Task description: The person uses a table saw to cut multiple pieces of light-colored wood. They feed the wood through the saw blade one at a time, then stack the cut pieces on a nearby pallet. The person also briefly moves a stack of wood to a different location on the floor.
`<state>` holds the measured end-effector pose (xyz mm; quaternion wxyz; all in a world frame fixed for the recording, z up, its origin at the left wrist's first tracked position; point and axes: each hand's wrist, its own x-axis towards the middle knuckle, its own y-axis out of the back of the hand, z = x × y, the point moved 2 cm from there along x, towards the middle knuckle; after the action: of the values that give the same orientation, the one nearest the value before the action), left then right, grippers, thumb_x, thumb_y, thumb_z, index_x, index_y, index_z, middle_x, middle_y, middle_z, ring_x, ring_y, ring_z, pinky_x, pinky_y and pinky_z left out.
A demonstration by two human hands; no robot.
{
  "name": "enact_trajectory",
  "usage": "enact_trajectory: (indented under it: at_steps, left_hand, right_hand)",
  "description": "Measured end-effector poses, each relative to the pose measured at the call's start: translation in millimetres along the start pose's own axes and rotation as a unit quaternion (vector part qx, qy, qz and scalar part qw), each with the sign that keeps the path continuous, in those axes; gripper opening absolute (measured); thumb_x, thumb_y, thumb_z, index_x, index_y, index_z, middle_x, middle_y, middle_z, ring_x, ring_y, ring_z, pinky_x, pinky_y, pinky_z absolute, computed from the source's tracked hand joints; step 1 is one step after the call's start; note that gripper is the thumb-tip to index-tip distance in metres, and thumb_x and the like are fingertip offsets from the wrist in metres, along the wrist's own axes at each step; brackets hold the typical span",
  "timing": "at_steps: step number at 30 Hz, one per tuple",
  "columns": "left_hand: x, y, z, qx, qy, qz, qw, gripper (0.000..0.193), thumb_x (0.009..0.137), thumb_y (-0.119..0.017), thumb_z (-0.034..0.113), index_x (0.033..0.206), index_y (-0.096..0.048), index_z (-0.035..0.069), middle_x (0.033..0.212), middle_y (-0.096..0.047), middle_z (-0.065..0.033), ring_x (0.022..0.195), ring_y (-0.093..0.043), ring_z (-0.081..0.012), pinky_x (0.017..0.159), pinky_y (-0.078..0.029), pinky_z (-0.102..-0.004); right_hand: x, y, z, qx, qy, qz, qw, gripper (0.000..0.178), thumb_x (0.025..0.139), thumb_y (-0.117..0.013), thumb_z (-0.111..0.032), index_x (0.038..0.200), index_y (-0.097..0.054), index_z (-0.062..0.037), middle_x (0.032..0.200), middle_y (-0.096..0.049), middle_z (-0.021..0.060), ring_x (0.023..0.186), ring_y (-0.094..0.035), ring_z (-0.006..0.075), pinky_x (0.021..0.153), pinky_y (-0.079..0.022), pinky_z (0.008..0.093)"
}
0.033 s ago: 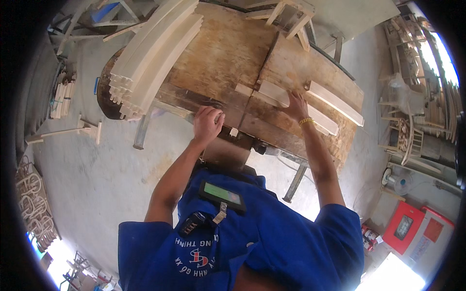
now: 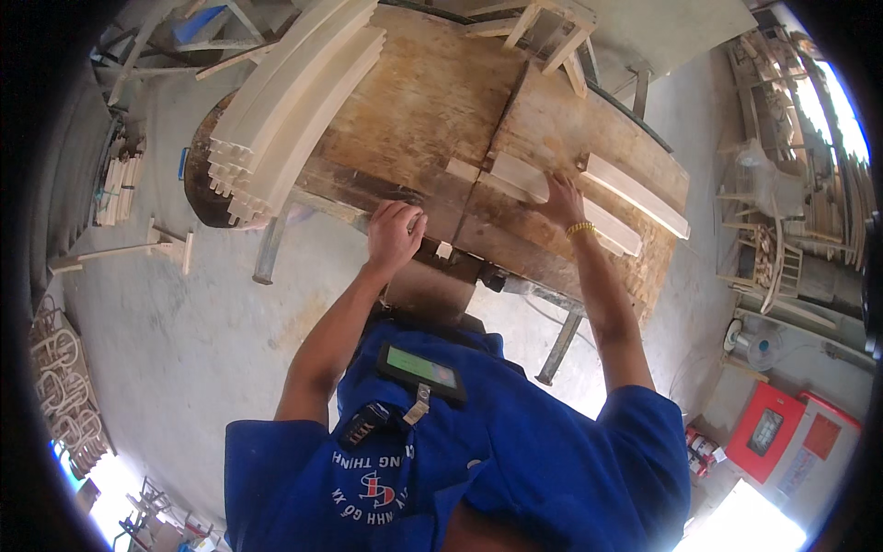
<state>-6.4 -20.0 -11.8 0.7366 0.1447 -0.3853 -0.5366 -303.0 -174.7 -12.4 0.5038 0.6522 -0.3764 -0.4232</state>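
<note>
My left hand [image 2: 396,235] is at the near edge of a worn wooden work table [image 2: 418,87], with its fingers curled in. Whatever those fingers hold, if anything, is hidden. Farther right, my right hand [image 2: 563,202], a yellow bracelet at its wrist, spans a pale wooden bar [image 2: 518,175] lying on the table, thumb on the near side and fingers on the far side. The bar shows on both sides of that hand. Beyond it lies another pale wooden bar [image 2: 636,196]. A short pale strip [image 2: 463,169] sits by the dark seam between my hands.
Long curved wooden pieces [image 2: 285,120] are stacked at the table's left end, overhanging its edge. A wooden frame [image 2: 552,37] stands at the far side. Metal table legs [image 2: 558,350] reach the floor. A fan [image 2: 762,350] and a red cabinet [image 2: 765,431] are at right.
</note>
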Motion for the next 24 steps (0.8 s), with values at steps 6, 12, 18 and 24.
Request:
enact_trajectory:
  at_steps: [6, 12, 18, 24]
  left_hand:
    - [-0.3, 0.2, -0.4, 0.004, 0.000, -0.001, 1.000, 0.007, 0.075, -0.068, 0.011, 0.077, -0.063, 0.006, 0.078, -0.061, -0.0065, 0.080, -0.057, -0.0279, 0.072, -0.047, -0.0397]
    - [-3.4, -0.5, -2.6, 0.018, 0.001, -0.001, 1.000, 0.008, 0.076, -0.067, 0.013, 0.076, -0.063, 0.006, 0.078, -0.061, -0.0078, 0.081, -0.056, -0.0290, 0.073, -0.047, -0.0397]
    - [-2.7, -1.8, -2.5, 0.016, 0.000, -0.003, 1.000, 0.008, 0.076, -0.067, 0.013, 0.076, -0.063, 0.005, 0.077, -0.060, -0.0086, 0.082, -0.056, -0.0299, 0.075, -0.047, -0.0400]
    - [-5.2, -1.3, -5.7, 0.014, 0.002, 0.008, 1.000, 0.009, 0.075, -0.067, 0.013, 0.076, -0.063, 0.005, 0.078, -0.061, -0.0096, 0.082, -0.056, -0.0300, 0.075, -0.047, -0.0402]
  right_hand:
    - [0.5, -0.9, -0.5, -0.022, -0.017, -0.017, 0.999, 0.095, 0.060, -0.077, -0.056, 0.135, -0.043, -0.0096, 0.134, -0.046, 0.0104, 0.127, -0.040, 0.0298, 0.099, -0.035, 0.0524]
    - [-0.9, 1.6, -5.8, -0.017, -0.026, -0.046, 0.998, 0.099, 0.060, -0.078, -0.055, 0.139, -0.037, -0.0111, 0.138, -0.044, 0.0101, 0.129, -0.037, 0.0298, 0.100, -0.034, 0.0527]
    - [-1.8, 2.5, -3.7, -0.037, -0.025, -0.043, 0.998, 0.099, 0.062, -0.074, -0.060, 0.137, -0.040, -0.0056, 0.138, -0.043, 0.0143, 0.129, -0.037, 0.0308, 0.103, -0.034, 0.0471]
    - [-3.0, 9.0, -13.7, -0.026, -0.028, -0.058, 0.998, 0.097, 0.064, -0.076, -0.054, 0.139, -0.037, -0.0058, 0.139, -0.042, 0.0148, 0.130, -0.036, 0.0314, 0.105, -0.033, 0.0470]
